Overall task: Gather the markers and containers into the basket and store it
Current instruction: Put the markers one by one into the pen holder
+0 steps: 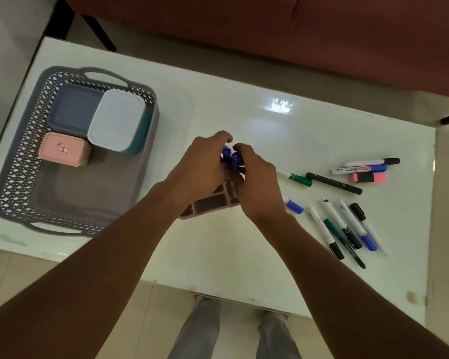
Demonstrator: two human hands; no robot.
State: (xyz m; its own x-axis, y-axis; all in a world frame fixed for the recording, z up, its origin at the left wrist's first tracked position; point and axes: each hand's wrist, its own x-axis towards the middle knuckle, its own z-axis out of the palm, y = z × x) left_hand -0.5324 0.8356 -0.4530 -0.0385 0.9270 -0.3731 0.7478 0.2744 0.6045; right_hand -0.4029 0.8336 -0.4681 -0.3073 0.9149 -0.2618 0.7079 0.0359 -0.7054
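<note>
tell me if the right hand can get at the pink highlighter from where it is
Probably yes. The right hand is busy at the organizer with the blue markers, but the pink highlighter lies in the open on the table to its right, with nothing covering it.

Basket (24,161): grey, diamond lattice walls. Containers inside: slate-blue (73,110); white-lidded with teal body (117,120); pink with small white label (62,149). Divided organizer (213,200): dusty mauve. Held markers (232,159): blue caps. Highlighter (370,178): pink, black middle. Table (244,255): glossy white.
</note>
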